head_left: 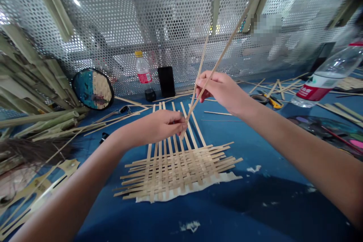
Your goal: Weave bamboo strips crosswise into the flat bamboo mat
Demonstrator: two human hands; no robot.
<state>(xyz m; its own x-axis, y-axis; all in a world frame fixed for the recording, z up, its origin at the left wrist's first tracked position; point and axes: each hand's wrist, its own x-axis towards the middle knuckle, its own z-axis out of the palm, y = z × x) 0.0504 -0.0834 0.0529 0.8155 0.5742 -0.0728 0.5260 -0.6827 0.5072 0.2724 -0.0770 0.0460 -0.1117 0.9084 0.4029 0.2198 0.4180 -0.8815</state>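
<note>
My left hand (167, 124) pinches the lower ends of two thin bamboo strips (224, 51), which meet there and spread apart as they rise. Higher up, my right hand (215, 85) has its fingers closed on the strips; how it grips each one is partly hidden. Both hands hover above a half-woven bamboo mat (177, 170) on the blue table. Long upright strips run from the mat away from me, crossed by several sideways strips near its front. A whitish strip of tape or paper (198, 188) lies along the mat's near edge.
Bamboo poles (36, 68) are heaped at left beside a round woven panel (93, 89). A cola bottle (144, 73) and a phone (166, 81) stand by the perforated metal screen (113, 19). At right are a water bottle (323, 79), a yellow cutter (273, 101), tape and a paint palette.
</note>
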